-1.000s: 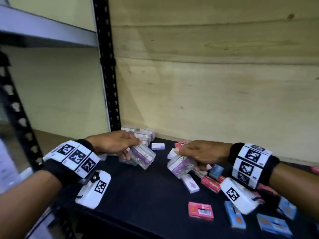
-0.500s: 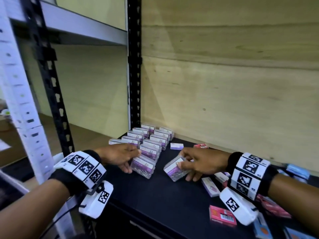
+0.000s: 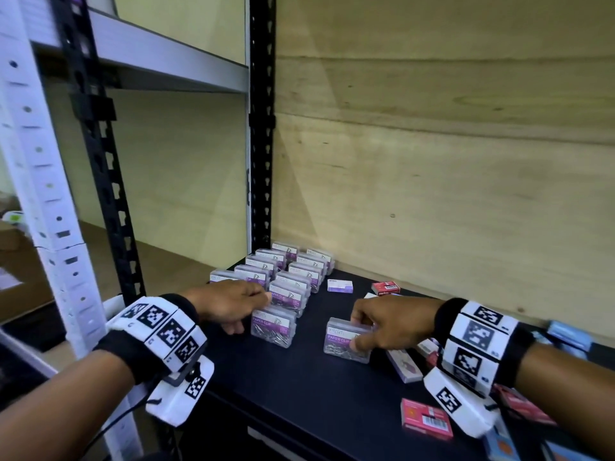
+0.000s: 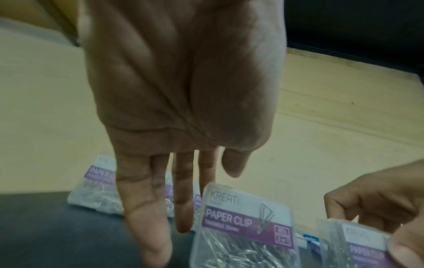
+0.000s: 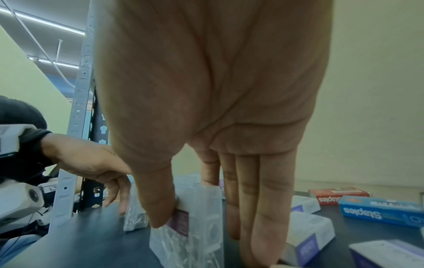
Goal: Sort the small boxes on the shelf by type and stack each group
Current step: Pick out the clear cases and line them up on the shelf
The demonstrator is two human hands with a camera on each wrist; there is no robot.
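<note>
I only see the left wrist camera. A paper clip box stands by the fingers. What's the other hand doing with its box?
Observer: The right hand pinches its clear paper clip box between thumb and fingers, on the black shelf.
Operator: Any other kinds of boxes?
Observer: Yes, a red staples box and a blue staples box lie to its right.
Operator: How are the clip boxes lined up?
Observer: In two rows of paper clip boxes, running to the back left corner.

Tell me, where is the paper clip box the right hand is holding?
In the head view, the paper clip box stands on the black shelf, pinched by the right hand, just right of the rows of clip boxes.
</note>
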